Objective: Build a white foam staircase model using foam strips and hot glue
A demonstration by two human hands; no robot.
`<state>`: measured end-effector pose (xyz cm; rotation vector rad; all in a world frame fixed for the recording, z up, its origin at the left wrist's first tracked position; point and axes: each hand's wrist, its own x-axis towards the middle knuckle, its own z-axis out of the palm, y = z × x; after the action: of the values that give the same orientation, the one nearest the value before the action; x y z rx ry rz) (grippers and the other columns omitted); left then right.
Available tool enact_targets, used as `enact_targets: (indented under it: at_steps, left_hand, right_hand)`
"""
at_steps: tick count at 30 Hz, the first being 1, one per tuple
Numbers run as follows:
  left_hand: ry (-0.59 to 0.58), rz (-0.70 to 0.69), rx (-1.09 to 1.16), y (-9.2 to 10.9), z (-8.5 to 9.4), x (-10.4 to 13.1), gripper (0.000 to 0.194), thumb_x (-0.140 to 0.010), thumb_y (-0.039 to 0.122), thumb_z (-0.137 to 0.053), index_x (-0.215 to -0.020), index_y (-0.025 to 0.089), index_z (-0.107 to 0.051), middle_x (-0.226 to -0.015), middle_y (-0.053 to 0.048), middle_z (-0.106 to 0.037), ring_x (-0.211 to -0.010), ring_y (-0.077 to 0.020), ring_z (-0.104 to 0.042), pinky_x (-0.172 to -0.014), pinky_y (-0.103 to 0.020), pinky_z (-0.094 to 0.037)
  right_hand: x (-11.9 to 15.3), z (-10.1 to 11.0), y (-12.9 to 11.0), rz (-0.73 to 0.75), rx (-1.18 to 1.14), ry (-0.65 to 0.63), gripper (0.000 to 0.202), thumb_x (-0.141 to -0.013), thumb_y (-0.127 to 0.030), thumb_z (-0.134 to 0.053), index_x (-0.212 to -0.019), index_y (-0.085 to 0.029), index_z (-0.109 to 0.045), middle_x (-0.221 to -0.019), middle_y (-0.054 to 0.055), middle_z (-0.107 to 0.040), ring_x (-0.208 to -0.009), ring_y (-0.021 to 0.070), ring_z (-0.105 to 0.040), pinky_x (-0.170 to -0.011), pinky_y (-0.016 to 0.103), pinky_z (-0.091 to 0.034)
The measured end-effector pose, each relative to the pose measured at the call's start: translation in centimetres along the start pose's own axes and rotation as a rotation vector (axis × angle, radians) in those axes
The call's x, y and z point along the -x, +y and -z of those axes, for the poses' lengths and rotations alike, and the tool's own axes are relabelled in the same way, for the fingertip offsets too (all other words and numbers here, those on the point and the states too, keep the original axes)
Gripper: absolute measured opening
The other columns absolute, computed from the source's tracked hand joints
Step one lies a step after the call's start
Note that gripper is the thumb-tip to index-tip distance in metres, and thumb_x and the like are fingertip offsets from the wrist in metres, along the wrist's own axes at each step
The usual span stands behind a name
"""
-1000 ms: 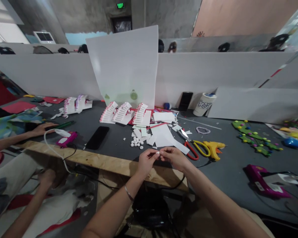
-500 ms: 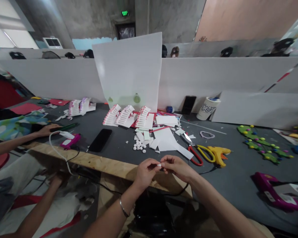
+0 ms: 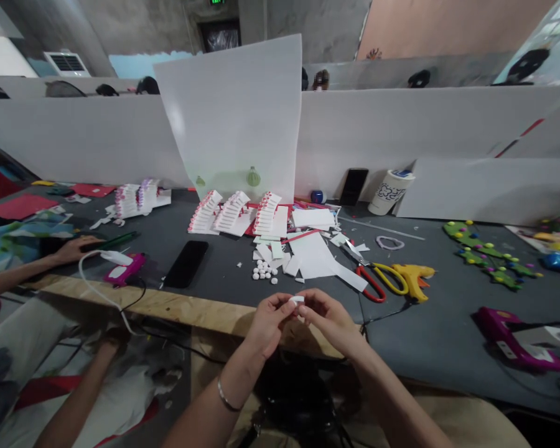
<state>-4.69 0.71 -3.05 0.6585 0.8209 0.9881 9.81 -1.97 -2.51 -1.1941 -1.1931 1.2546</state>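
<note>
Head view: left hand and right hand both pinch one small white piece between fingertips, just off the table's near edge. White balls sit beyond, beside paper scraps. Scissors right of those, yellow glue gun next to them. Phone left.

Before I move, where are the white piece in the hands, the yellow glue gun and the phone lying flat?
White piece [image 3: 297, 299]: head view, its exposed middle.
Yellow glue gun [image 3: 411, 274]: head view, upper body.
Flat-lying phone [image 3: 186, 264]: head view, middle of its dark face.
</note>
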Motion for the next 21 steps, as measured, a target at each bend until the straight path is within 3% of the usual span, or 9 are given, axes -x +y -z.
enact_targets:
  at_steps: [6, 11, 17, 21]
  left_hand:
    - [0.013, -0.139, -0.286, 0.7, 1.2, 0.1, 0.028, -0.061, 0.035, -0.083, -0.073, 0.013, -0.071, -0.063, -0.001, -0.065, -0.059, -0.0096, -0.054, -0.060, -0.022, -0.045]
    - [0.015, -0.236, -0.466, 1.8, 2.0, 0.3, 0.021, -0.064, 0.031, -0.080, -0.073, 0.014, -0.071, -0.071, -0.003, -0.067, -0.065, -0.0116, -0.057, -0.062, -0.022, -0.045]
    - [-0.073, -0.024, -0.214, 2.5, 2.1, 1.1, 0.033, -0.056, 0.038, -0.085, -0.069, 0.013, -0.068, -0.060, 0.000, -0.061, -0.055, -0.0080, -0.051, -0.054, -0.020, -0.041]
    - [-0.058, 0.101, -0.091, 2.4, 2.6, 1.4, 0.037, -0.053, 0.038, -0.088, -0.070, 0.013, -0.067, -0.058, 0.001, -0.059, -0.052, -0.0056, -0.048, -0.047, -0.016, -0.033]
  right_hand:
    - [-0.4, -1.6, 0.0, 0.059, 0.131, 0.120, 0.033, -0.076, -0.052, -0.067, -0.082, -0.020, -0.067, -0.073, 0.003, -0.067, -0.063, 0.0144, -0.059, -0.058, 0.026, -0.049]
    - [-0.7, -1.7, -0.4, 0.040, 0.175, 0.135, 0.033, -0.078, -0.052, -0.064, -0.074, -0.020, -0.066, -0.064, 0.001, -0.064, -0.056, 0.0134, -0.057, -0.056, 0.026, -0.047]
    - [-1.1, -1.7, -1.0, -0.040, 0.030, -0.075, 0.032, -0.072, -0.051, -0.071, -0.074, -0.020, -0.065, -0.060, -0.002, -0.061, -0.056, 0.0130, -0.057, -0.057, 0.026, -0.047]
    - [-1.4, -2.0, -1.0, -0.110, -0.102, -0.178, 0.033, -0.071, -0.049, -0.074, -0.077, -0.019, -0.064, -0.060, -0.003, -0.061, -0.055, 0.0115, -0.056, -0.057, 0.026, -0.046]
